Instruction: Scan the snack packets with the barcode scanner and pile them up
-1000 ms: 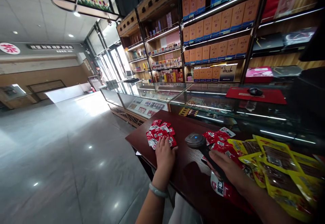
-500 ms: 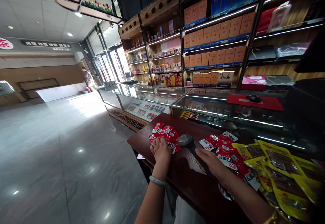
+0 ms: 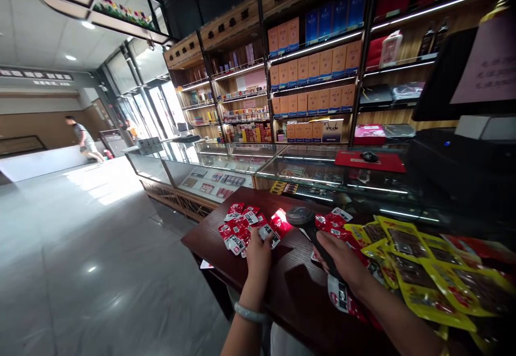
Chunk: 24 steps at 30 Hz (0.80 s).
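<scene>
Since the earlier frames: view swung right, bringing a black register [image 3: 459, 168] into sight; the walker in the hall [image 3: 83, 138] has gone further left; both hands stay on the table.

Left hand [image 3: 258, 253]: fingers bent, tips pressed on the near edge of the red packets [image 3: 245, 226], which lie in a loose heap at the table's left end. Whether it pinches one cannot be told. Pale bangle [image 3: 250, 313] on the wrist.

Right hand [image 3: 342, 259]: closed around the black handle of the scanner [image 3: 308, 224]; the scanner's round head lies on the table [image 3: 290, 286] between the two heaps of red packets.

More red packets [image 3: 334, 220]: just right of the scanner head, some running under the right hand and wrist.

Yellow packets [image 3: 419, 270]: overlapping spread at the table's right end, touching the red ones.

Table: dark wood, set against a glass counter [image 3: 242, 162].

Red mat [image 3: 373, 161] with a mouse [image 3: 368, 156] on the counter top.

Shelves [image 3: 314, 71] behind: rows of orange and blue boxes.
</scene>
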Motion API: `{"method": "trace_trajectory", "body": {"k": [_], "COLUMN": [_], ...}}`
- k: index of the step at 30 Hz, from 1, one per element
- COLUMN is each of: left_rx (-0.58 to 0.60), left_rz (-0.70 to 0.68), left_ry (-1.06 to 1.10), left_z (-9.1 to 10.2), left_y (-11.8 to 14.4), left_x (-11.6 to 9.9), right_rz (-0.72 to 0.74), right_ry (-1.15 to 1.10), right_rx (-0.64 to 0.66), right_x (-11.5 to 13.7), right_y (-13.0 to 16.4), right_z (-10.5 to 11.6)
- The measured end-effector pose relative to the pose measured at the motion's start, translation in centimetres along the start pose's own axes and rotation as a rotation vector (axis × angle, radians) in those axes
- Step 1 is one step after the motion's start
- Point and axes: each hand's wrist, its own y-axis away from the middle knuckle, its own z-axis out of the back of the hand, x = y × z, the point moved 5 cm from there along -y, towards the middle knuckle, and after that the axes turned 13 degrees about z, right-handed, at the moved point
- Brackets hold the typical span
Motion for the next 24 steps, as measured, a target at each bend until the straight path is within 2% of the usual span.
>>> {"method": "trace_trajectory", "body": {"k": [3, 6, 11, 13, 15, 18, 21, 22, 24], "left_rx": [0.035, 0.07, 0.302, 0.318, 0.231, 0.0, -0.27, -0.327, -0.357], "left_rz": [-0.021, 0.001, -0.062, -0.137, -0.19, -0.189, -0.069, -0.023, 0.049], "left_ry": [0.04, 0.029, -0.033, -0.12, -0.208, -0.34, -0.504, -0.558, -0.652], "left_z": [-0.8, -2.5, -7.0, -7.2, -5.8, -1.2, 3.8, 5.1, 6.5], "left_y": [-0.2, 0.1, 2.4, 3.0, 2.9, 1.7, 0.0, -0.5, -1.5], "left_x": [-0.1, -0.9, -4.1, -5.1, -5.2, -3.6, -0.8, 0.1, 1.7], "right_rz": [0.0, -0.004, -0.026, -0.03, -0.034, -0.061, -0.076, -0.078, -0.083], "right_ry": [0.024, 0.028, 0.025, 0.042, 0.06, 0.077, 0.091, 0.092, 0.088], "right_rx": [-0.022, -0.045, -0.081, -0.077, -0.061, -0.061, -0.046, -0.033, -0.003], "right_x": [0.3, 0.7, 1.5, 1.8, 1.7, 1.0, -0.1, -0.4, -1.0], "right_y": [0.5, 1.0, 1.5, 1.7, 1.9, 2.1, 2.0, 1.9, 1.7], "right_z": [1.2, 2.2, 2.8, 2.7, 2.6, 2.3, 1.6, 1.3, 0.5]}}
